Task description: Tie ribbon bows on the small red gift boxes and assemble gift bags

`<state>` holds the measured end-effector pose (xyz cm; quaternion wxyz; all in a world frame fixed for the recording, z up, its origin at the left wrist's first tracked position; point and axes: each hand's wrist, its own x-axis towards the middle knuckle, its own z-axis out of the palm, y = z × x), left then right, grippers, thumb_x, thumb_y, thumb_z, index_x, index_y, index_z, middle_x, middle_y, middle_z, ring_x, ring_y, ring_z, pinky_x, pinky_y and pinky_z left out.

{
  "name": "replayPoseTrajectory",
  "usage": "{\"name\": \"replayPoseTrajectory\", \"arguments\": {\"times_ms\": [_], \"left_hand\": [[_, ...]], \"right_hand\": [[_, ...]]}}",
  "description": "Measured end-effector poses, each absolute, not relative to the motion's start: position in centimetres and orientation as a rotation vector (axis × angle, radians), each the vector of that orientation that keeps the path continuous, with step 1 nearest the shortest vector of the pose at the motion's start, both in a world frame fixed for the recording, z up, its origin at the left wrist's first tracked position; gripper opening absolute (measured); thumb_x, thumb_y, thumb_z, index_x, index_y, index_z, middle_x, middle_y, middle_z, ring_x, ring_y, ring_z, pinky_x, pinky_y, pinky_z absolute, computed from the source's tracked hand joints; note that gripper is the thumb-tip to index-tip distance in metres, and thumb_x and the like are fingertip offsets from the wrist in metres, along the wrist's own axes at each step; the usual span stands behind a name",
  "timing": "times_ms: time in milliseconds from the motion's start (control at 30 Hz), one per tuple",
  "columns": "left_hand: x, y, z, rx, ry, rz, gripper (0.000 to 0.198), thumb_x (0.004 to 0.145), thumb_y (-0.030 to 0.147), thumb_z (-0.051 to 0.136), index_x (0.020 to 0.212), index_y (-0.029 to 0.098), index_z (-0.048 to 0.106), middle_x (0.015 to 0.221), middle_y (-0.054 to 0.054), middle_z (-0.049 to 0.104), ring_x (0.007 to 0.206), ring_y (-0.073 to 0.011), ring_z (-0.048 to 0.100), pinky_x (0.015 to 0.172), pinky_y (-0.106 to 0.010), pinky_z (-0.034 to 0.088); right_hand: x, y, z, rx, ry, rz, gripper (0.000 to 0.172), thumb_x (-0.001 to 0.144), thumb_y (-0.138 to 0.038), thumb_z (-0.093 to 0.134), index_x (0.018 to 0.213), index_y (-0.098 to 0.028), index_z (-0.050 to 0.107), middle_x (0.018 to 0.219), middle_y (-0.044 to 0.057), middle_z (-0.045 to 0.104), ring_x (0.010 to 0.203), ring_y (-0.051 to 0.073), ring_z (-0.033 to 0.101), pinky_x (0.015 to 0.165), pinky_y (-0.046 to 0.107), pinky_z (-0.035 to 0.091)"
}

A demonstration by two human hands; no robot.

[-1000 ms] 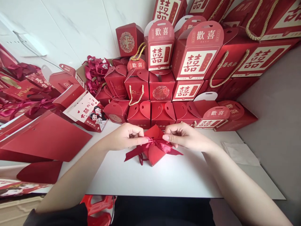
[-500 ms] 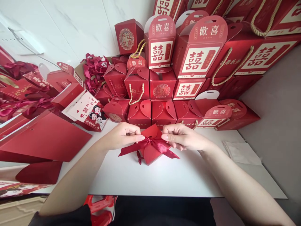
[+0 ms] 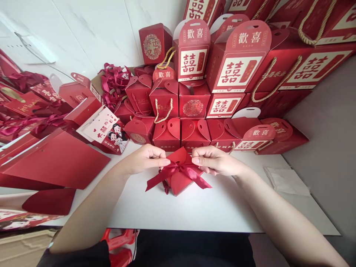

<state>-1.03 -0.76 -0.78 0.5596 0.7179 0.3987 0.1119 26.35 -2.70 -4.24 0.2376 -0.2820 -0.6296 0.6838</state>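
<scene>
While the left hand (image 3: 147, 159) and right hand (image 3: 215, 161) each pinch a loop of the satin ribbon (image 3: 180, 169), its bow looks already formed atop the small red gift box (image 3: 181, 182) on the white table (image 3: 194, 211), just near of the stacked boxes; only tightening seems left.

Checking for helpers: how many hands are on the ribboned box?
2: left hand pinching the ribbon left of the knot, right hand right of it; no others visible.

Between the hands sits a red box (image 3: 180, 178) with a shiny dark red ribbon (image 3: 178, 171). The tabletop (image 3: 194, 207) under them is white. Behind them, red boxes (image 3: 236, 59) have cream labels.
</scene>
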Motion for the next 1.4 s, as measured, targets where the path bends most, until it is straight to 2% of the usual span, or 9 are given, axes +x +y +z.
{"name": "replayPoseTrajectory", "arguments": {"times_ms": [100, 267, 367, 533, 700, 800, 967, 1167, 1400], "left_hand": [[-0.6, -1.3, -0.8, 1.698, 0.953, 0.289, 0.037, 0.087, 0.044, 0.062, 0.065, 0.014, 0.058, 0.065, 0.001, 0.058, 0.062, -0.0101, 0.049, 0.062, -0.023, 0.037], [1.6, -3.4, -1.0, 2.014, 1.433, 0.538, 0.059, 0.076, 0.06, 0.067, 0.052, 0.015, 0.037, 0.053, 0.004, 0.034, 0.052, -0.0079, 0.028, 0.051, -0.025, 0.02], [2.4, -4.0, -1.1, 2.199, 1.519, 0.521, 0.063, 0.067, 0.064, 0.073, 0.052, 0.015, 0.036, 0.056, 0.004, 0.04, 0.052, -0.0079, 0.03, 0.051, -0.025, 0.021], [2.2, -4.0, -0.8, 2.245, 1.508, 0.429, 0.063, 0.067, 0.064, 0.073, 0.054, 0.016, 0.035, 0.055, 0.004, 0.038, 0.052, -0.0084, 0.032, 0.05, -0.025, 0.022], [0.7, -3.4, 0.0, 1.874, 1.364, 0.398, 0.052, 0.077, 0.058, 0.068, 0.058, 0.016, 0.045, 0.055, 0.004, 0.04, 0.053, -0.0089, 0.036, 0.051, -0.023, 0.025], [-0.1, -3.0, 0.3, 1.764, 1.288, 0.408, 0.046, 0.086, 0.053, 0.06, 0.061, 0.015, 0.054, 0.06, 0.002, 0.051, 0.059, -0.0106, 0.044, 0.057, -0.024, 0.032], [-0.5, -2.7, 0.1, 1.716, 1.282, 0.44, 0.043, 0.087, 0.05, 0.061, 0.064, 0.014, 0.057, 0.066, -0.001, 0.062, 0.062, -0.0116, 0.051, 0.059, -0.024, 0.035], [-1.1, -2.0, -0.6, 1.699, 1.259, 0.426, 0.049, 0.088, 0.048, 0.06, 0.057, 0.015, 0.042, 0.05, 0.005, 0.039, 0.05, -0.0071, 0.034, 0.051, -0.023, 0.024], [-1.4, -1.3, -1.3, 1.722, 1.174, 0.405, 0.046, 0.089, 0.045, 0.058, 0.059, 0.015, 0.04, 0.056, 0.004, 0.035, 0.053, -0.0068, 0.03, 0.052, -0.023, 0.024]], "right_hand": [[26.1, -2.9, -4.3, -0.761, -1.729, 1.783, 0.041, 0.093, -0.047, 0.059, 0.067, -0.018, 0.046, 0.052, -0.007, 0.046, 0.043, 0.004, 0.033, 0.041, 0.02, 0.023], [25.6, -3.4, -3.4, -0.728, -1.752, 1.705, 0.038, 0.094, -0.045, 0.059, 0.069, -0.018, 0.048, 0.055, -0.007, 0.043, 0.049, 0.006, 0.035, 0.049, 0.022, 0.027], [25.2, -3.5, -3.1, -0.781, -1.77, 1.662, 0.041, 0.093, -0.046, 0.059, 0.067, -0.018, 0.045, 0.057, -0.007, 0.043, 0.051, 0.007, 0.035, 0.05, 0.022, 0.026], [24.4, -3.1, -3.9, -0.932, -1.794, 1.405, 0.046, 0.092, -0.051, 0.057, 0.064, -0.019, 0.04, 0.059, -0.006, 0.039, 0.054, 0.008, 0.034, 0.052, 0.023, 0.028], [24.9, -3.8, -3.2, -1.127, -1.782, 1.188, 0.033, 0.095, -0.054, 0.05, 0.094, -0.022, 0.053, 0.068, -0.005, 0.051, 0.06, 0.011, 0.045, 0.058, 0.024, 0.037], [26.3, -4.7, -1.9, -1.386, -2.004, 1.041, 0.048, 0.095, -0.061, 0.045, 0.074, -0.019, 0.057, 0.053, -0.005, 0.045, 0.051, 0.01, 0.043, 0.053, 0.025, 0.032], [28.0, -5.4, -1.3, -1.383, -2.236, 1.523, 0.05, 0.09, -0.06, 0.053, 0.067, -0.017, 0.065, 0.049, -0.003, 0.053, 0.045, 0.01, 0.051, 0.048, 0.023, 0.034], [28.1, -4.8, -1.7, -1.167, -2.163, 1.9, 0.035, 0.088, -0.049, 0.063, 0.077, -0.016, 0.07, 0.047, -0.005, 0.049, 0.04, 0.006, 0.048, 0.04, 0.018, 0.03], [28.6, -3.9, -2.3, -1.171, -2.163, 1.968, 0.038, 0.085, -0.051, 0.064, 0.076, -0.015, 0.069, 0.041, -0.006, 0.046, 0.037, 0.006, 0.04, 0.037, 0.017, 0.03]]}}
